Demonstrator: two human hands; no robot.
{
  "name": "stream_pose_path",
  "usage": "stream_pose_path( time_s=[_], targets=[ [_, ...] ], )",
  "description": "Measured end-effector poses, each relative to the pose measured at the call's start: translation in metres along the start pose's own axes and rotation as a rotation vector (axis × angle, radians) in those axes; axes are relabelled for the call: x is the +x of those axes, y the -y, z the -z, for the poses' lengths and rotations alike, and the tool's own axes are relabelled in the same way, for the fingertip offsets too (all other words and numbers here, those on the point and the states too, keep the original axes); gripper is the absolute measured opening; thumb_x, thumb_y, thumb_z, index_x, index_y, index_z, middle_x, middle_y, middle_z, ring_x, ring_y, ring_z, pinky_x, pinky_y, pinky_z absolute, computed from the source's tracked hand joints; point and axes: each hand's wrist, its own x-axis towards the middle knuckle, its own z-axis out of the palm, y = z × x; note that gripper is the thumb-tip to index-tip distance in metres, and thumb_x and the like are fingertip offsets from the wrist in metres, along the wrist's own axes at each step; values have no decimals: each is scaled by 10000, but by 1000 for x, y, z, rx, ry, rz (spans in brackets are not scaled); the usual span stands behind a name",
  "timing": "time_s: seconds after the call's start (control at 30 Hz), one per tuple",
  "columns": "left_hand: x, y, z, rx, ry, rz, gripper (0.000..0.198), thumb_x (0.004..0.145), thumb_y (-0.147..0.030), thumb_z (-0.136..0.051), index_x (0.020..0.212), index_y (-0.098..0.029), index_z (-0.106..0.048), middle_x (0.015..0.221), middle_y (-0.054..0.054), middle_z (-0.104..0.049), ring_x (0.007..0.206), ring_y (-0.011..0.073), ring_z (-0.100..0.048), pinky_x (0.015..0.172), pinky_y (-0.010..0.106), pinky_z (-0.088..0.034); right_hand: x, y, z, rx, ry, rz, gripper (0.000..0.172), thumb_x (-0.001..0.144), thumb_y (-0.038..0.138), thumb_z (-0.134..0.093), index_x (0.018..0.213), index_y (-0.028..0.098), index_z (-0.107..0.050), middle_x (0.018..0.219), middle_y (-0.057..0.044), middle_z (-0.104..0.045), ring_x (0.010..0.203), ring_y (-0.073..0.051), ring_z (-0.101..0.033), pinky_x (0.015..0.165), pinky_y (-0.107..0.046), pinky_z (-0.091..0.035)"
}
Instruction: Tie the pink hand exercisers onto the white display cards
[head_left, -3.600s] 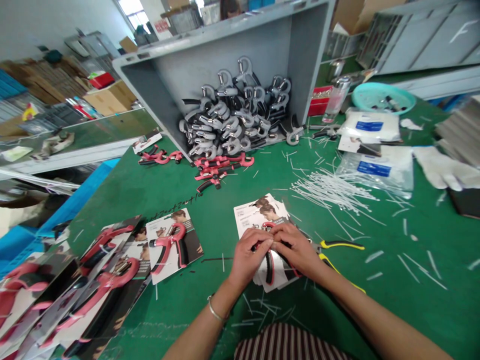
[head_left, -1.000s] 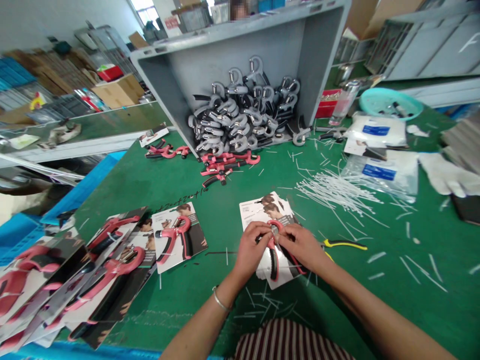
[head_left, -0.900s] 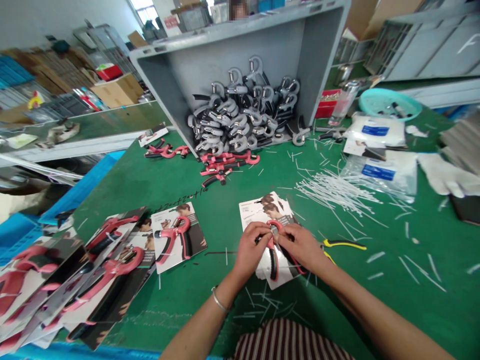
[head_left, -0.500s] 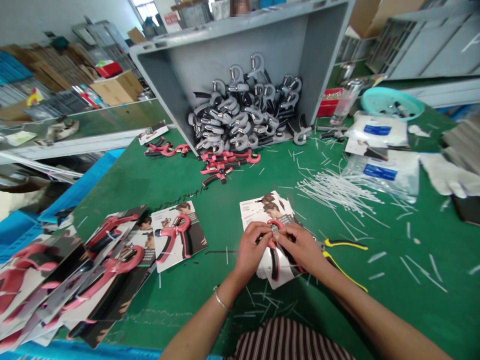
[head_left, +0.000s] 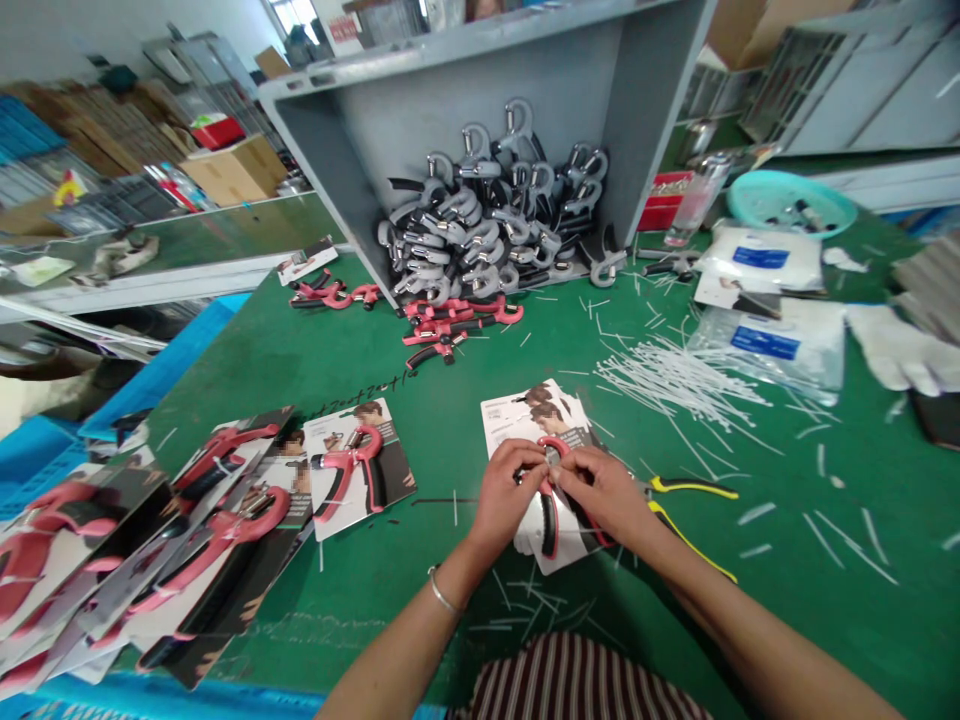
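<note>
In front of me a red and black hand grip strengthener (head_left: 550, 525) lies on a printed backing card (head_left: 506, 415), with more cards beneath. My left hand (head_left: 510, 495) is closed, its fingertips pinched at the coil end of the strengthener. Against it from the other side, my right hand (head_left: 604, 490) is closed too, thumb and forefinger meeting the left fingertips. Whether a thin tie is between the fingers is hidden. Just right of my right hand lie yellow-handled pliers (head_left: 694, 488).
A tilted grey bin (head_left: 487, 75) holds many grey strengtheners. Loose red ones (head_left: 465, 320) lie before it. Carded strengtheners (head_left: 217, 540) are piled at left, beside a single carded one (head_left: 352, 470). White cable ties (head_left: 675, 380), plastic bags (head_left: 780, 340) and a turquoise basin (head_left: 791, 200) sit at right.
Both hands stay pinched at the same spot on the strengthener, with only slight finger movement. The whole view has shifted a little.
</note>
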Motion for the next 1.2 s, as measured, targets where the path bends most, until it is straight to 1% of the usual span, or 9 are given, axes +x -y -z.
stream_pose_path(
  time_s=[0.13, 0.23, 0.43, 0.57, 0.77, 0.93, 1.0, 1.1, 1.2],
  targets=[
    [-2, 0, -2, 41, -22, -22, 86, 837, -124, -640, 822, -197, -682, 938, 47, -647, 931, 185, -620, 865, 341, -490, 2, 3, 3, -28, 54, -11, 233, 858, 254, -561, 636, 190, -593, 637, 19, -529, 636, -149, -496, 612, -270, -343],
    [-5, 2, -2, 109, -21, -96, 77, 859, -136, -624, 862, -193, -675, 940, 54, -640, 932, 186, -611, 849, 342, -495, 2, 2, 4, -30, 72, -8, 236, 861, 243, -555, 633, 193, -585, 645, 18, -540, 653, -151, -506, 627, -269, -353],
    [-7, 4, -1, 235, 59, -224, 110, 909, -159, -561, 962, -183, -654, 991, 88, -637, 991, 210, -588, 897, 386, -492, -1, -3, -2, -26, -30, -19, 225, 877, 297, -575, 674, 199, -584, 660, 12, -540, 660, -161, -505, 636, -278, -364],
    [-6, 2, 0, 172, 58, -170, 103, 911, -175, -564, 950, -200, -656, 989, 75, -636, 983, 205, -603, 895, 378, -492, -1, -3, -3, -69, -44, -32, 234, 894, 312, -571, 688, 205, -601, 662, 7, -544, 676, -170, -518, 638, -283, -366],
    [-5, 2, -1, 116, 5, -72, 65, 878, -165, -611, 873, -202, -665, 953, 56, -635, 940, 196, -611, 860, 357, -493, -5, 3, 6, -146, 118, 66, 204, 921, 287, -540, 741, 206, -590, 796, -21, -610, 795, -184, -557, 738, -299, -396],
    [-6, 1, 1, 126, 87, -144, 119, 896, -164, -580, 941, -207, -680, 1001, 71, -657, 997, 205, -597, 915, 377, -471, -5, 2, -1, -73, 37, 45, 247, 925, 293, -534, 695, 207, -555, 747, -13, -576, 758, -179, -552, 703, -289, -402],
    [-4, -3, 4, 60, 97, -93, 119, 900, -183, -573, 908, -206, -689, 986, 69, -660, 978, 199, -610, 902, 360, -479, -4, 1, -2, -61, 32, 34, 246, 931, 303, -525, 708, 209, -573, 752, -12, -577, 752, -179, -554, 699, -289, -403],
    [5, -12, 10, -46, 91, 82, 116, 887, -230, -597, 825, -194, -689, 901, 46, -675, 890, 183, -632, 848, 321, -491, -3, 1, 1, -57, 87, 68, 242, 949, 306, -495, 752, 211, -599, 806, -19, -604, 804, -185, -567, 734, -296, -409],
    [13, -18, 13, -43, 131, 211, 71, 847, -230, -638, 809, -190, -682, 832, 24, -691, 799, 173, -629, 766, 293, -488, -5, 3, 6, -26, 101, 36, 156, 950, 307, -486, 881, 219, -594, 827, -12, -620, 777, -179, -570, 713, -291, -415]
  ],
)
